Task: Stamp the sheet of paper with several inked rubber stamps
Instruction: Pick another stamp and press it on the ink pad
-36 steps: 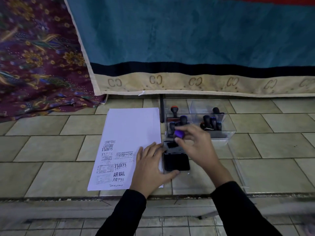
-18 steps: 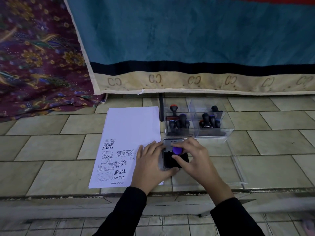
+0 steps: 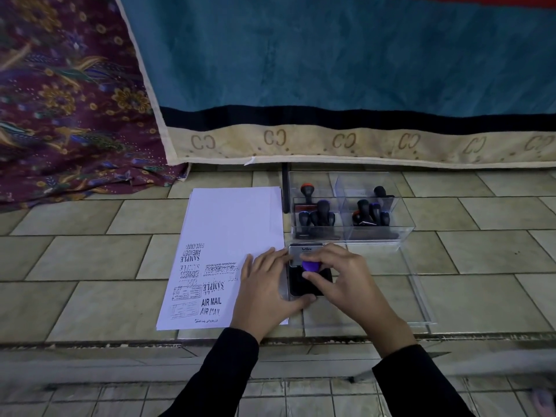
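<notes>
Right hand pinches the purple-topped stamp down on the ink pad; left hand lies flat, fingers straight, bridging sheet of paper and pad.

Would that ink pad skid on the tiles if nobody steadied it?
Probably somewhat: the ink pad looks small and flat on smooth tile, and the left hand braces its edge. Tipping seems unlikely: it lies low under the stamp the right hand holds.
</notes>
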The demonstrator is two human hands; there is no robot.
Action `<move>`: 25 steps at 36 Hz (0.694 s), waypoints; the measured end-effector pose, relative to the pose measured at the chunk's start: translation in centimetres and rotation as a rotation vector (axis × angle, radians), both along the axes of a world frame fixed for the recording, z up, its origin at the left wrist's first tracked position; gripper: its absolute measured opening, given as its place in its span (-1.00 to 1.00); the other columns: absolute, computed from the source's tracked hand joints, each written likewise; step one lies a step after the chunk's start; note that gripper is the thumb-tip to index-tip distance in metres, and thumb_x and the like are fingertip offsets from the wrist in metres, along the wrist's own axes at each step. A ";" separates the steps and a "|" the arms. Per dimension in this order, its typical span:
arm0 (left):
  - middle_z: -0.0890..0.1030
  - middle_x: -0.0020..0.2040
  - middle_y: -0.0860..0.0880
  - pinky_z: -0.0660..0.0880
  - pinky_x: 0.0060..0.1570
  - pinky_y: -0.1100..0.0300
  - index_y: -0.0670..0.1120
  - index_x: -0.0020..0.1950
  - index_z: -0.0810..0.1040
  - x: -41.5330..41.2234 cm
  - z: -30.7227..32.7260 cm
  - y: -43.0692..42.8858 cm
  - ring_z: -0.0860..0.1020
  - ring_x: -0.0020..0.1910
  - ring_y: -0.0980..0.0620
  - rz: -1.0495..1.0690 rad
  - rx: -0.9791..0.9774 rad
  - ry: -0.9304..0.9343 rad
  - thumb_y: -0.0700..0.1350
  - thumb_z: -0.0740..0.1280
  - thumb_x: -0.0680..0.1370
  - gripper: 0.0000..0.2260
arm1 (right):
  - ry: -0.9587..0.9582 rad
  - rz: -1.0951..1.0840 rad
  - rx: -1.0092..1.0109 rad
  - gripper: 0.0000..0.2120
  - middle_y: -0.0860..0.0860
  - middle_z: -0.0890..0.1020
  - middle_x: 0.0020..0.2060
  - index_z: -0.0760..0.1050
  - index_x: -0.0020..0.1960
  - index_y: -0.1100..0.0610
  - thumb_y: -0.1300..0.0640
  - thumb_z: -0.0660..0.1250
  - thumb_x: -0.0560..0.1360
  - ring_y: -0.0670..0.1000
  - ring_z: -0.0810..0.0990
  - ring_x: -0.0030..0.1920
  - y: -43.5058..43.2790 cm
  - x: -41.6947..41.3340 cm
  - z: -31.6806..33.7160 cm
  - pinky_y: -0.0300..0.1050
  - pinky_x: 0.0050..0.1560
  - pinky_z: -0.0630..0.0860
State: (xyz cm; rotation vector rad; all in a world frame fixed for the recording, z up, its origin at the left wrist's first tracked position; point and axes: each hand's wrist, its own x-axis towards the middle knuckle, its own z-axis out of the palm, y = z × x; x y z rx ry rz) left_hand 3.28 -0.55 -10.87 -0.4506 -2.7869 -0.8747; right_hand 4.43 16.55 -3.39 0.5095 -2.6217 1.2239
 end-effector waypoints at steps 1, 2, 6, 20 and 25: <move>0.38 0.40 0.22 -0.05 0.50 0.04 0.12 0.38 0.38 0.0 0.1 0.0 0.18 0.46 0.22 -0.002 -0.002 -0.006 0.51 0.26 0.29 -0.23 | -0.013 0.001 -0.008 -0.72 -0.10 0.60 -0.16 0.64 0.04 0.14 0.26 0.52 0.33 -0.24 0.55 -0.16 -0.1 0.1 0.0 -0.41 -0.05 0.48; 0.38 0.41 0.22 -0.07 0.50 0.06 0.13 0.38 0.38 0.0 0.1 0.0 0.17 0.46 0.22 -0.003 -0.003 -0.011 0.51 0.27 0.29 -0.23 | -0.026 0.005 -0.013 -0.71 -0.13 0.59 -0.16 0.65 0.03 0.14 0.26 0.53 0.32 -0.26 0.55 -0.16 -0.1 0.1 -0.1 -0.41 -0.05 0.48; 0.36 0.38 0.28 -0.10 0.50 0.10 0.15 0.37 0.38 -0.1 0.4 0.0 0.16 0.45 0.28 -0.007 0.019 -0.040 0.56 0.24 0.25 -0.19 | -0.063 -0.039 -0.058 -0.71 -0.11 0.59 -0.18 0.65 0.04 0.12 0.26 0.52 0.33 -0.16 0.60 -0.15 0.0 0.0 0.0 -0.25 -0.05 0.57; 0.57 0.23 0.28 0.30 0.32 0.24 0.07 0.08 0.55 -1.1 4.6 -2.6 0.43 0.31 0.30 0.141 0.888 -0.334 -0.25 0.32 0.55 -0.77 | -0.192 -0.013 0.106 -0.71 0.01 0.63 -0.04 0.61 0.10 0.11 0.17 0.49 0.39 -0.08 0.61 -0.15 0.2 -1.4 1.8 -0.44 -0.06 0.51; 0.61 0.20 0.22 0.36 0.18 0.36 0.13 0.06 0.59 -1.8 6.1 -7.5 0.48 0.25 0.30 0.298 0.904 -0.090 -0.21 0.24 0.60 -0.75 | -0.177 -0.041 -0.113 -0.64 -0.09 0.63 -0.05 0.55 0.16 0.09 0.21 0.48 0.39 -0.20 0.61 -0.08 -1.9 -2.6 2.9 -0.41 0.00 0.54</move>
